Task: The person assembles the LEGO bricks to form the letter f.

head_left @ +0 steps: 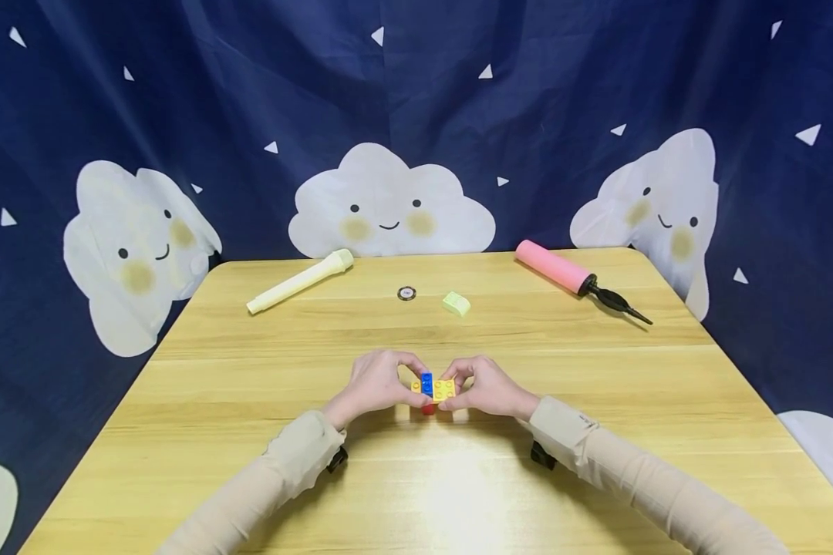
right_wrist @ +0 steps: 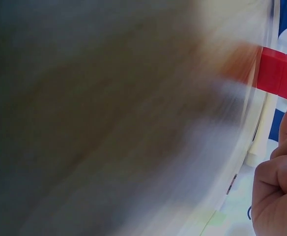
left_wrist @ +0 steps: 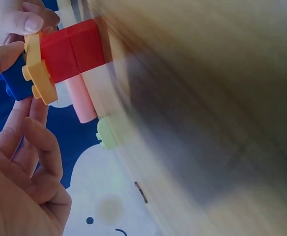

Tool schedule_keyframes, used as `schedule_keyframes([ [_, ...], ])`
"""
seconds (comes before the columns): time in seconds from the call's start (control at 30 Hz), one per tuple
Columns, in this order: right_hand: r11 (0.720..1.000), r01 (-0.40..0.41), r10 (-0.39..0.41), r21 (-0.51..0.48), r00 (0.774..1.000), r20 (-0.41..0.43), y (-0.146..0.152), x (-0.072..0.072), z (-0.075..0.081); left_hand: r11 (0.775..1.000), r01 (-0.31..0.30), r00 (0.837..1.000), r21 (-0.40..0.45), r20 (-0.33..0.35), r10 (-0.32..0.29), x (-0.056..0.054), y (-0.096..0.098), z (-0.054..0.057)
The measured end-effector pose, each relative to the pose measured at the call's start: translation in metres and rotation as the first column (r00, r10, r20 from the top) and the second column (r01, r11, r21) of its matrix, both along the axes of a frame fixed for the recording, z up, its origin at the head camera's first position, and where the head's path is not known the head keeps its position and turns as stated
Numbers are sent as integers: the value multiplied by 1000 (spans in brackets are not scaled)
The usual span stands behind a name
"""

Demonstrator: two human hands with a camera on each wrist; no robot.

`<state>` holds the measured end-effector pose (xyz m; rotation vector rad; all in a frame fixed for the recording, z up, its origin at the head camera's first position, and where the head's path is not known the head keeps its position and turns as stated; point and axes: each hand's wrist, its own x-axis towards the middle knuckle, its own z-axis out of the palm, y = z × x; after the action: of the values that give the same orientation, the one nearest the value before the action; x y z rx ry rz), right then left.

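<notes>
Between the two hands, in the middle of the table, stands a small stack of toy building bricks. Two red bricks (left_wrist: 87,44) form its base, one above the other, with the lower one right at the tabletop. Across them lies a yellow brick (head_left: 444,390), and a blue brick (head_left: 426,383) sits crosswise on top of that. My left hand (head_left: 378,381) pinches the blue brick between thumb and index finger at its near and far ends. On the other side, my right hand (head_left: 489,389) grips the right end of the yellow brick.
Farther back on the wooden table (head_left: 250,370) lie a round chip (head_left: 406,293) and a pale green studded block (head_left: 456,303). A cream tube (head_left: 301,281) with a wider end is at the back left, a pink hand pump (head_left: 555,266) with black nozzle at the back right.
</notes>
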<state>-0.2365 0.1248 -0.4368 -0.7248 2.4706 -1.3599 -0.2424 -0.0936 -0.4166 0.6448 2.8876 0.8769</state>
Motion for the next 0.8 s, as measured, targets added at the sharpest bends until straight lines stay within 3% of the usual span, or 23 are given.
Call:
schedule_keyframes([
  [0.5,1000,2,-2,10,1000,0,0,0,3,1000,-20,999,-5,34,21,-1,1,2],
  [0.8,994,55,-47,99,996,-82,-2,2,4,1000,-28,999,-6,32,29,-2,-1,0],
])
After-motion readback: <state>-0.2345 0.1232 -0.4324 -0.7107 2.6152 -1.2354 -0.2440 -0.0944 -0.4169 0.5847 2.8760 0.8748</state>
